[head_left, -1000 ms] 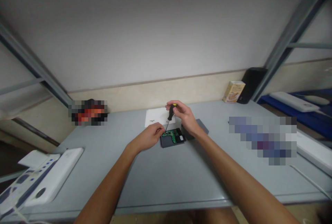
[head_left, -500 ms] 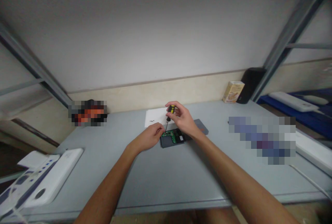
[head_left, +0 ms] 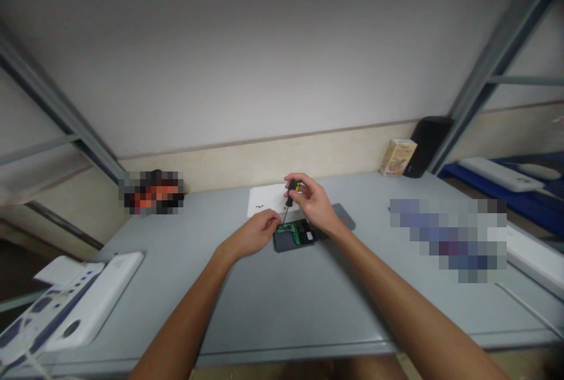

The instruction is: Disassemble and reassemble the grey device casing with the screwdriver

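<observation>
An opened dark grey electronic device (head_left: 286, 241) lies on the table with its green circuit board (head_left: 288, 228) exposed. My right hand (head_left: 314, 204) is closed around the black and yellow handle of a screwdriver (head_left: 291, 193). The screwdriver is tilted, its shaft running down to the board's upper left part. At that same corner, the fingers of my left hand (head_left: 256, 232) are pinched together beside the tip. Whatever they hold is too small to make out. Behind the device is a white sheet of paper (head_left: 262, 197) with several small dark screws (head_left: 259, 207) on it.
A flat grey panel (head_left: 343, 215) lies partly behind my right wrist. A yellow box (head_left: 398, 157) and a black speaker-like object (head_left: 427, 146) stand at the back right. White appliances lie at the left (head_left: 101, 301) and right (head_left: 535, 259) of the grey table (head_left: 282, 309). Two areas are blurred out.
The screwdriver handle has turned slightly in my right hand and leans a little more to the right. My left hand stays at the device's corner. The whole view has shifted slightly.
</observation>
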The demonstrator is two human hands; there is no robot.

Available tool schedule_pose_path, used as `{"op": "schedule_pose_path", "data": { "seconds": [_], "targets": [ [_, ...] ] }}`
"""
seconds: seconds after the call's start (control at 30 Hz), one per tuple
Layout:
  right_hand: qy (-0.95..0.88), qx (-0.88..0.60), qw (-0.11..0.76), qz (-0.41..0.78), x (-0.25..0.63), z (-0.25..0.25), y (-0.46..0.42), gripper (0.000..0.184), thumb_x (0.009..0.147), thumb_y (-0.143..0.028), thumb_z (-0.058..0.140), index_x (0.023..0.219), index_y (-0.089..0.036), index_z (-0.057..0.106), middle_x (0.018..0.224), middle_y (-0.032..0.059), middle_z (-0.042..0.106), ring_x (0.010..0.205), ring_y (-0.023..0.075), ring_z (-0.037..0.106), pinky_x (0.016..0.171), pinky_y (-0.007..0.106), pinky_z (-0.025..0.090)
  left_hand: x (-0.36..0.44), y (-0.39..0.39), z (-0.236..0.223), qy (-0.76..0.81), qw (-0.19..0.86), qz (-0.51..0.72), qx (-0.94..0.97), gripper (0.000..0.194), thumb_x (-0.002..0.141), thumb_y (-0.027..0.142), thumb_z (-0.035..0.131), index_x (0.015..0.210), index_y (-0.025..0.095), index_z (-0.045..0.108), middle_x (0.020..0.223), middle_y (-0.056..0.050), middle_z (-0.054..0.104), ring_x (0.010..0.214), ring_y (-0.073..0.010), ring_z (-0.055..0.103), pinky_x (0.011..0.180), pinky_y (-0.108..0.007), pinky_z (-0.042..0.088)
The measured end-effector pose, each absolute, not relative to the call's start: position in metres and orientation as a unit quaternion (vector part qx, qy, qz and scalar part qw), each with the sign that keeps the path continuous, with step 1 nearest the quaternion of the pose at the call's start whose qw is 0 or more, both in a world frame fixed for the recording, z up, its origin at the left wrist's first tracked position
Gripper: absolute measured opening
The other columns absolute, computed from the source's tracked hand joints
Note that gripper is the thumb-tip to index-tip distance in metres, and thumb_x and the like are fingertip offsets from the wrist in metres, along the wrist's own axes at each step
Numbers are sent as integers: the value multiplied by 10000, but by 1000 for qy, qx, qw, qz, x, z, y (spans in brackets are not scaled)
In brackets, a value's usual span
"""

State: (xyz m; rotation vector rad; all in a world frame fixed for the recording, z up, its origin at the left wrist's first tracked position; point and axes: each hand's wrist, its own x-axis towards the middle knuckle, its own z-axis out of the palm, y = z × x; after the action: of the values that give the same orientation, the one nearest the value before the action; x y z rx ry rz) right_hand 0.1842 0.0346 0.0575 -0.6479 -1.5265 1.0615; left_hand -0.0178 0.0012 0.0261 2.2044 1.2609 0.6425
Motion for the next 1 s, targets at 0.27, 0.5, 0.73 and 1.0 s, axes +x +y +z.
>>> {"op": "schedule_pose_path", "data": {
  "seconds": [0.27,0.5,0.73,1.0],
  "targets": [
    [-659,-281,552,426,184,56,35,280,867,-217,638,1146,-246,649,1013,31,641,887,173,667,793,319,533,-17,0,29,467,269,238,808,261,1023,279,413,1001,188,655,998,-52,695,936,-201,630,864,-312,474],
    [-654,-271,556,436,182,55,34,290,864,-232,655,1153,-243,650,1014,33,647,881,177,675,792,324,537,-18,1,29,464,260,238,813,276,1029,284,398,970,187,650,981,-50,694,930,-199,629,866,-311,478],
    [-659,-285,558,417,183,57,34,286,853,-213,646,1137,-244,662,1014,31,643,883,176,668,786,323,536,-18,2,25,460,271,252,807,257,1013,284,428,1002,194,668,982,-43,695,932,-196,631,856,-309,480],
    [-647,-266,553,453,182,56,33,298,847,-227,657,1145,-241,649,997,22,634,864,168,668,787,320,543,-18,1,25,466,270,252,804,238,995,266,447,978,181,669,939,-41,688,853,-183,619,771,-288,471]
  ]
}}
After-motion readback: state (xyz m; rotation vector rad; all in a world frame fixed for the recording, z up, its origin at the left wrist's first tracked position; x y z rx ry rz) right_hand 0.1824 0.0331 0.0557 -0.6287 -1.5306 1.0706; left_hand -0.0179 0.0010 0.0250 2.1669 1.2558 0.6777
